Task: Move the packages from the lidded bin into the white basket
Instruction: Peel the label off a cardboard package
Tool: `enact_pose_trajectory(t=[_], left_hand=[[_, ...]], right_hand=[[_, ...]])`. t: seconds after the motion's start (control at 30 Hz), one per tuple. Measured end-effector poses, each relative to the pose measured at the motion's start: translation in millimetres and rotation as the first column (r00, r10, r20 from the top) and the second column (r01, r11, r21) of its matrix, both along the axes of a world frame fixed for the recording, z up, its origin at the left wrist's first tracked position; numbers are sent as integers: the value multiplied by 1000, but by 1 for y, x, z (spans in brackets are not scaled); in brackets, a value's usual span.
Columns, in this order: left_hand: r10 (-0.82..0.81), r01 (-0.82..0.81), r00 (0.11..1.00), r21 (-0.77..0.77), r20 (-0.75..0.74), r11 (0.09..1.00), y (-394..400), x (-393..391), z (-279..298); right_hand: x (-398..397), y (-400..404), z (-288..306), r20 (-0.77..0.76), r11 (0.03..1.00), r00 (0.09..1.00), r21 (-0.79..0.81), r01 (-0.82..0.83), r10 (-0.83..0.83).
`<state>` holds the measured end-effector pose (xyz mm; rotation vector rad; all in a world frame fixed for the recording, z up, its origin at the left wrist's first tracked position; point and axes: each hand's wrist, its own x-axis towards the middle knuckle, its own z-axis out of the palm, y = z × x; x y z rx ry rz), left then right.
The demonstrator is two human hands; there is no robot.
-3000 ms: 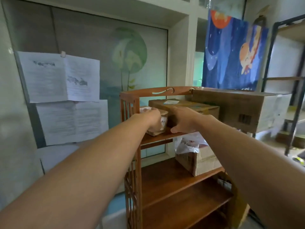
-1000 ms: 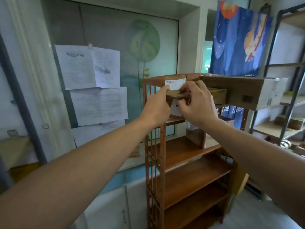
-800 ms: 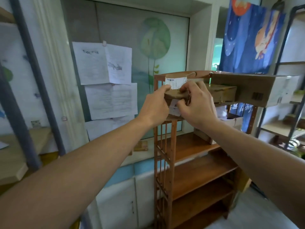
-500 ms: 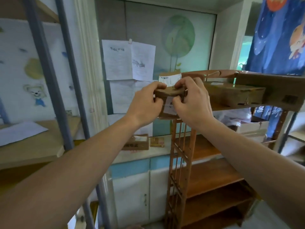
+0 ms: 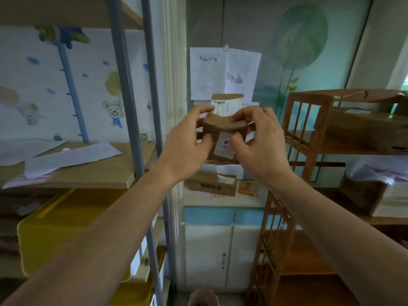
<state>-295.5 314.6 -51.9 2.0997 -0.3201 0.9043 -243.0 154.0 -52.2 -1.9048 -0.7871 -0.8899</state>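
A wooden shelf (image 5: 309, 133) stands at the right. Just left of it, in the air, the left hand (image 5: 187, 140) and right hand (image 5: 260, 140) grip a stack of small brown packages (image 5: 223, 127), fingers curled round both ends.

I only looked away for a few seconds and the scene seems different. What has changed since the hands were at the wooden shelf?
Both hands lifted small brown packages off the wooden shelf and carried them leftward, away from it. The left hand and right hand still grip them with curled fingers. The view swung left, so a metal rack now shows. The large boxes stay on the shelf.
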Motion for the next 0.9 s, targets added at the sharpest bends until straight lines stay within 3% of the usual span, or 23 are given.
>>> enact_pose_trajectory(t=[0.23, 0.5, 0.9], left_hand=[[109, -109, 994, -43, -3, 993, 8, -22, -9], [164, -160, 985, -61, 53, 985, 48, -58, -15], [191, -186, 981, -126, 36, 975, 196, -142, -22]], right_hand=[[-3, 19, -13, -14, 989, 994, 103, -104, 106], [-29, 67, -21, 3, 981, 984, 82, -176, 176], [-107, 215, -27, 35, 978, 979, 48, -203, 202]])
